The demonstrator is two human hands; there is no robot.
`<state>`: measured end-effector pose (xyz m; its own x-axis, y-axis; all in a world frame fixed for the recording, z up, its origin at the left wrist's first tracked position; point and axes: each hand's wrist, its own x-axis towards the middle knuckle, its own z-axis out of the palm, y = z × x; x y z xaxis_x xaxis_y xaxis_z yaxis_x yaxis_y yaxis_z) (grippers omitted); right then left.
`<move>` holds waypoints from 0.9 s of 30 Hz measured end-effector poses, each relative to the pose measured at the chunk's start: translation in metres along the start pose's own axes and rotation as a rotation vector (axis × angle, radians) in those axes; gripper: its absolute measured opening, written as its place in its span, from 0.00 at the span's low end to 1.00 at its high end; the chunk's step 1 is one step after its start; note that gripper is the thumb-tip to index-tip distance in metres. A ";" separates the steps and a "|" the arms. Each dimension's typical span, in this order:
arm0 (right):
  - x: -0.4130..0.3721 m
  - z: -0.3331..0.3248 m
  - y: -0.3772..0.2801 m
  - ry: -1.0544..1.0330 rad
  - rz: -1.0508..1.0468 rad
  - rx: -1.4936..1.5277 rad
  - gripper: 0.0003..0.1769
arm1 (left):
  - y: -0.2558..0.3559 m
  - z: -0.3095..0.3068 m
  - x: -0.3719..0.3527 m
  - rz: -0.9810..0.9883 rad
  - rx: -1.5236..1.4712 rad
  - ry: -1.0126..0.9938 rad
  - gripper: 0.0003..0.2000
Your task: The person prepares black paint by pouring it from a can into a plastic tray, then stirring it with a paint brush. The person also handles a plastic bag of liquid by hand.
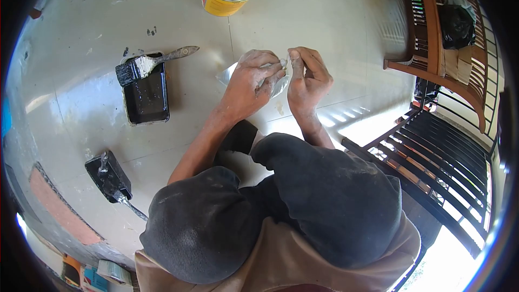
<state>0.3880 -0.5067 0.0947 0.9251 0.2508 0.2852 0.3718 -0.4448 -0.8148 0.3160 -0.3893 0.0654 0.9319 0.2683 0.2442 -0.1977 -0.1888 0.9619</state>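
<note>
Plastic film (279, 87), clear and creased, shows beside and beneath the left hand (258, 73), above the tiled floor (346, 32). We find the left hand narrow, its fingers bent inward and gripping the film. The right hand (309, 78) is likewise drawn narrow, thumb and forefinger just beside the left fingertips; whether these have hold of the film we cannot tell. We note pale residue on both hands. Ahead, a tin (225, 6) with a yellow and red side stands upright, its lid on. To the left, a black tray (147, 97) lies on the floor, a broad brush (145, 67) resting across its far end, bristles dark and ferrule smeared white. Nearer to us lies a second black tray (111, 177), with a whitened handle (127, 203) reaching out over its rim; the tool's kind we cannot tell. On the right we record a black slatted frame (411, 197) and brown wooden furniture (433, 27), with a black bag (457, 24) upon the latter. Dark-clothed knees (335, 200) occupy the near side
</note>
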 end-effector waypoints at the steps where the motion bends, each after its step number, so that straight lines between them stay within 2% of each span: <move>1: 0.000 0.002 0.001 0.012 0.005 0.017 0.03 | 0.000 0.000 0.001 0.015 -0.007 0.014 0.08; 5: 0.000 0.002 0.000 0.026 0.073 0.040 0.04 | -0.001 0.002 0.002 0.034 -0.010 0.015 0.07; 8: 0.009 0.002 -0.007 -0.077 0.182 0.055 0.05 | -0.004 0.003 0.005 -0.023 0.036 0.056 0.07; 11: 0.011 -0.001 0.010 -0.240 0.290 0.293 0.07 | -0.012 0.002 0.003 -0.046 -0.008 0.072 0.07; 14: 0.007 -0.001 0.008 -0.294 0.381 0.508 0.09 | -0.009 0.005 0.003 -0.026 -0.014 0.108 0.07; 17: 0.003 -0.005 0.027 -0.463 0.216 0.365 0.11 | -0.012 0.005 0.002 -0.011 -0.018 0.104 0.06; 20: 0.002 -0.003 0.030 -0.455 0.171 0.496 0.11 | -0.017 0.009 0.001 0.021 0.033 0.101 0.05; 23: 0.003 0.000 0.016 -0.375 0.172 0.493 0.12 | -0.008 0.002 0.008 -0.032 0.121 -0.015 0.05; 27: 0.004 -0.007 -0.001 -0.254 0.192 0.338 0.12 | 0.002 0.005 0.013 0.032 0.148 -0.020 0.05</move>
<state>0.3917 -0.5113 0.1007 0.9110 0.4122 0.0146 0.1102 -0.2092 -0.9716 0.3293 -0.3907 0.0695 0.9319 0.2416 0.2706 -0.1816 -0.3350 0.9245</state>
